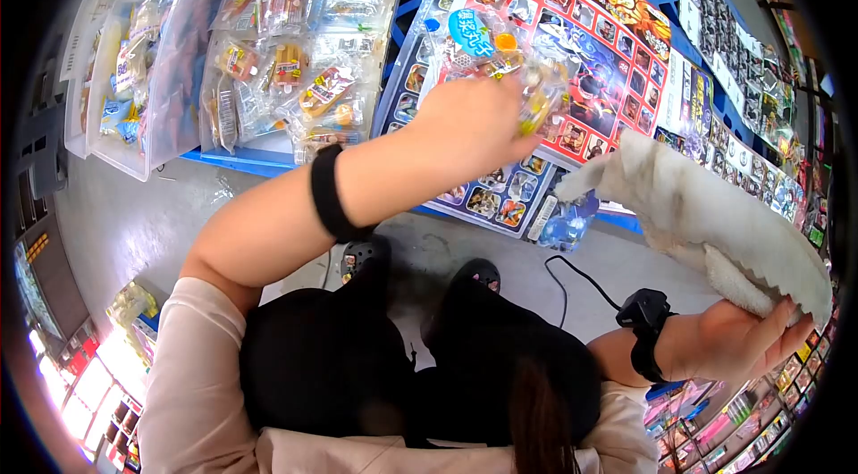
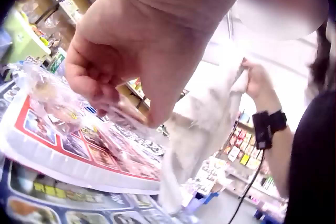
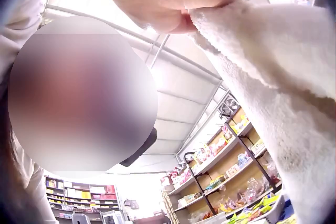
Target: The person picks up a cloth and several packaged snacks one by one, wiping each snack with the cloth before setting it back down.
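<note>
Shop aisle, stocked shelves behind. Blue crate worktop (image 1: 234,161) carried clear snack packets (image 1: 295,72) at far left and red-bordered glossy card sheet (image 1: 617,45) at far right. Left hand (image 1: 465,127) pinched clear crinkly plastic packet with yellow pieces (image 1: 534,90), raised above card sheet, far centre. Right hand (image 1: 746,344), near right, grasped fluffy white towel (image 1: 706,215) by one end; towel's other end pointed toward worktop edge.

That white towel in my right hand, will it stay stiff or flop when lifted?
Likely floppy: the white towel hangs and folds from where the right hand grips one end. Probably light for its size, since one hand holds it up. Its fluffy pile suggests little slipping.
</note>
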Tool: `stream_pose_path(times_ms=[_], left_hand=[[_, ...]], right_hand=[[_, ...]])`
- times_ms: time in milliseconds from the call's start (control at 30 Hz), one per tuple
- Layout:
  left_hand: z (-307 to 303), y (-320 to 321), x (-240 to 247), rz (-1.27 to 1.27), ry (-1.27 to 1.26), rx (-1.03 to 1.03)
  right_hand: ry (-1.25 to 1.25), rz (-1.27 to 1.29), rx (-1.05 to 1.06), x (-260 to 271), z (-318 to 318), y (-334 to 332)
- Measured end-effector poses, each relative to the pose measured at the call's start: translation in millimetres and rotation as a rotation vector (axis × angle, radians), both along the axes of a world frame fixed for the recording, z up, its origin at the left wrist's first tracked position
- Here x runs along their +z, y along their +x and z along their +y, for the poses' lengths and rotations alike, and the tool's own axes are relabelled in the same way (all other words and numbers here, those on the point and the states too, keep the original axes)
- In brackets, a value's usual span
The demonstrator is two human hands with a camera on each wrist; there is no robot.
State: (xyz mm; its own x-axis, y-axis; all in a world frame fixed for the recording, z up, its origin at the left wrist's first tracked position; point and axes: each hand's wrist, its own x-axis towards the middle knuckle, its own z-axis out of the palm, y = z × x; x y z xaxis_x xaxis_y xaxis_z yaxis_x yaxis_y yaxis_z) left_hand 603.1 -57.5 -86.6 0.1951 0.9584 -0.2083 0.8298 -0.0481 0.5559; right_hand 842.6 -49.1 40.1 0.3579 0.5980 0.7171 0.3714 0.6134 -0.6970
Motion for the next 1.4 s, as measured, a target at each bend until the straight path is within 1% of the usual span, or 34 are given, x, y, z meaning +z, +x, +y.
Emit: stream_pose_path(times_ms=[33, 67, 133, 167, 200, 233, 267, 300, 333, 367, 433, 467, 500, 567, 600, 633, 700, 733, 767, 833, 867, 900, 933, 967, 1033, 1067, 1100, 1167, 1200, 1233, 1267, 1300, 1367, 1400], left_hand=[[5, 1, -3, -0.060, 0.097, 0.093], [7, 1, -6, -0.060, 0.099, 0.097], [12, 0, 4, 0.012, -0.050, 0.131], [11, -1, 6, 0.010, -0.049, 0.129], [6, -3, 7, -0.079, -0.066, 0.094], [2, -3, 9, -0.168, -0.083, 0.059], [-3, 2, 13, -0.167, -0.084, 0.057], [-8, 10, 16, -0.396, 0.238, -0.004], [-11, 15, 19, -0.621, 0.564, -0.065], [-13, 16, 23, -0.621, 0.563, -0.066], [-12, 17, 33, -0.700, 0.558, -0.071], [-11, 6, 37, -0.680, 0.351, -0.124], [-10, 0, 37, -0.677, 0.353, -0.123], [-9, -11, 37, -0.804, 0.077, 0.012], [-10, -14, 36, -0.882, 0.098, 0.020], [-10, -17, 35, -0.881, 0.097, 0.024], [-10, -21, 32, -0.901, 0.124, 0.021], [-11, -22, 35, -0.905, 0.118, 0.066], [-10, -22, 33, -0.903, 0.123, 0.074], [-9, -20, 28, -0.866, 0.204, 0.046], [-10, -20, 28, -0.882, 0.198, 0.069], [-11, -22, 30, -0.871, 0.202, 0.082], [-11, -23, 33, -0.941, 0.084, 0.130], [-12, -26, 34, -1.010, -0.034, 0.177], [-15, -36, 25, -0.975, 0.047, 0.166], [-20, -47, 22, -0.721, 0.215, 0.135], [-25, -59, 21, -0.464, 0.373, 0.098], [-38, -96, 25, 0.107, 0.192, 0.154], [-43, -110, 23, 0.235, 0.079, 0.241], [-48, -120, 21, 0.362, -0.035, 0.329], [-53, -125, 19, 0.363, -0.035, 0.328], [-58, -128, 16, 0.367, -0.073, 0.354], [-64, -133, 11, 0.368, -0.113, 0.378], [-67, -136, 8, 0.396, -0.185, 0.396]], right_hand=[[-0.013, 0.013, 0.030, 0, 0, -1], [-0.025, 0.026, 0.061, -1, 1, -1], [-0.017, 0.019, 0.077, -3, 2, -4], [-0.013, 0.013, 0.087, -5, 0, -5], [-0.014, 0.012, 0.083, -7, -3, -7], [-0.109, 0.002, 0.105, -10, -7, -11], [-0.205, -0.006, 0.127, -12, -12, -14], [-0.207, -0.005, 0.125, -16, -16, -15], [-0.351, 0.020, 0.262, -21, -21, -16], [-0.493, 0.044, 0.400, -26, -25, -16], [-0.568, -0.141, 0.596, -41, -17, -20], [-0.690, -0.134, 0.661, -41, -10, -26], [-0.688, -0.133, 0.663, -48, -2, -26], [-0.888, 0.312, 0.967, -65, 13, -21], [-1.009, 0.413, 1.024, -65, 16, -27], [-1.011, 0.412, 1.027, -71, 22, -27], [-1.280, 0.541, 1.088, -91, 33, -21], [-1.356, 0.511, 1.185, -100, 33, -21], [-1.362, 0.329, 1.267, -113, 34, -12], [-1.318, -0.082, 1.585, -123, 38, -2], [-1.315, -0.086, 1.604, -123, 42, -1], [-1.478, -0.249, 1.583, -123, 46, 0], [-1.635, -0.418, 1.547, -123, 46, 0], [-1.629, -0.419, 1.561, -123, 42, 2], [-1.406, 0.080, 1.375, -119, 24, 12], [-1.333, 0.173, 1.233, -117, 16, 18], [-1.185, 0.225, 1.069, -117, 5, 15], [-1.074, 0.090, 0.894, -105, -2, 4], [-1.077, 0.096, 0.891, -97, -2, 0], [-1.174, -0.159, 0.938, -86, -1, -4], [-1.259, -0.422, 0.977, -77, 1, -8], [-1.258, -0.422, 0.977, -71, 2, -14], [-0.675, -0.976, 1.238, -62, 3, -26], [-0.637, -1.020, 1.201, -57, -2, -31]])
